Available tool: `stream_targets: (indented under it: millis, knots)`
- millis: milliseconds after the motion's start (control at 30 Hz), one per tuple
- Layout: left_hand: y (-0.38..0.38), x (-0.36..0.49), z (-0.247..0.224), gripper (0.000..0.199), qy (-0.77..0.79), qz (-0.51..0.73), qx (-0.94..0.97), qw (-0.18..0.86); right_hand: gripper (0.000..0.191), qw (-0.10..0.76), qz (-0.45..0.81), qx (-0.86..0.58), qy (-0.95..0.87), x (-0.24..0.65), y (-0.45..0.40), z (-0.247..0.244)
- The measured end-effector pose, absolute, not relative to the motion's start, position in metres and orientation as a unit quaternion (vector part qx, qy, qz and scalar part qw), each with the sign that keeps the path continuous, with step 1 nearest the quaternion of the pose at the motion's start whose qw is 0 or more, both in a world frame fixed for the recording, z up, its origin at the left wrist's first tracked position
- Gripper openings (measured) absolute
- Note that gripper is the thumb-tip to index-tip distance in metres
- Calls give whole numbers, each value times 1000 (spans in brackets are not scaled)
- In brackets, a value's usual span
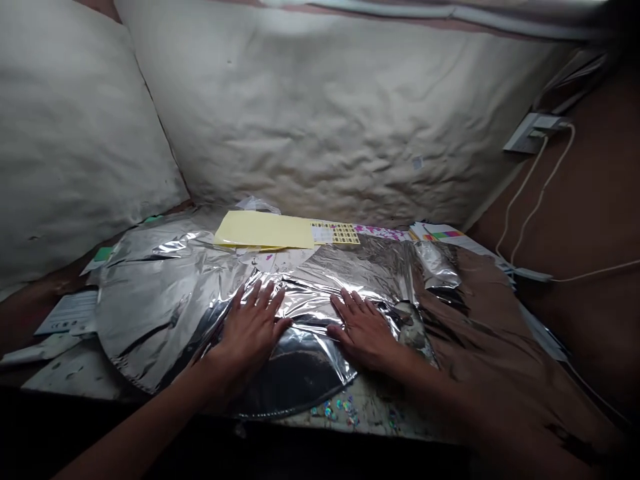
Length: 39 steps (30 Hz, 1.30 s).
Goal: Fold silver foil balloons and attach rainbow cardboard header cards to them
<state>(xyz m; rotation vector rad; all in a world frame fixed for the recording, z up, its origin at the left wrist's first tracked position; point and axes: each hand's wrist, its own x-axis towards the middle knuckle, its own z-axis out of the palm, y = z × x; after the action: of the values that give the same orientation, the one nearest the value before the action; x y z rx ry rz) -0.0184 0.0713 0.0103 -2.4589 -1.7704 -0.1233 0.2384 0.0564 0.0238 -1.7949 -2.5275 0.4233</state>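
both forearms reach forward from the lower corners and angle inward, with the hands side by side and a gap between them. the left hand (254, 325) lies palm down on the shiny silver film (307, 303), its fingers spread and pointing away, its thumb stretched toward the right hand (364, 327). that one also rests palm down on the film, fingers a little apart and leaning to the left, thumb out toward its partner; neither hand pinches anything. the film lies across the worktable (375, 403), its rounded front part between the wrists. a yellow sheet (270, 230) lies beyond the fingertips, and a crumpled plastic piece (413, 330) sits just beside the right hand.
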Motion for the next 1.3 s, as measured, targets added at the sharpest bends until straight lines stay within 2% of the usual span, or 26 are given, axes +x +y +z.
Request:
stream_targets:
  millis: [67,167,233,300,400,533,600,667,733,767,800,933,967,1033,1067,1133,1300]
  knots:
    - [66,-20,15,55,-598,-62,-794,87,74,-6,166,-572,-803,242,40,41]
    - [56,-12,24,59,-577,-129,-798,115,56,-20,239,-519,-820,255,14,70]
    - [47,-4,26,62,-504,-133,-850,69,44,0,276,-472,-837,266,0,82]
    - [41,2,23,60,-421,-98,-902,-13,40,38,295,-426,-854,279,-13,83]
    - [40,0,15,63,-363,-55,-926,-91,56,72,260,-393,-879,295,-32,69]
    - [48,-6,14,63,-329,-63,-937,-96,79,55,162,-344,-923,291,-54,40]
    - [46,-5,19,58,-314,-91,-941,-83,72,59,116,-316,-940,279,-58,27]
    - [36,-6,26,41,-299,-116,-944,-75,58,86,83,-300,-946,266,-56,17]
    - [19,-13,33,26,-282,-116,-947,-102,48,126,88,-293,-944,257,-52,12]
    - [9,-19,36,27,-275,-110,-947,-127,43,151,105,-294,-938,254,-49,11]
    - [0,-26,38,33,-271,-108,-944,-153,39,178,130,-299,-929,253,-45,11]
    - [-27,-41,34,78,-326,-146,-910,-211,24,259,286,-388,-837,251,-28,14]
    - [-28,-40,30,75,-361,-166,-891,-220,24,268,324,-430,-799,249,-23,16]
    - [-26,-30,21,40,-444,-211,-835,-246,24,281,392,-500,-719,244,-13,17]
    - [-23,-23,17,27,-484,-234,-803,-257,24,289,419,-523,-683,240,-10,17]
    - [-17,-11,9,27,-544,-268,-750,-264,36,306,452,-553,-629,231,-5,16]
    - [-14,1,0,64,-589,-300,-724,-198,80,354,392,-593,-607,219,-7,13]
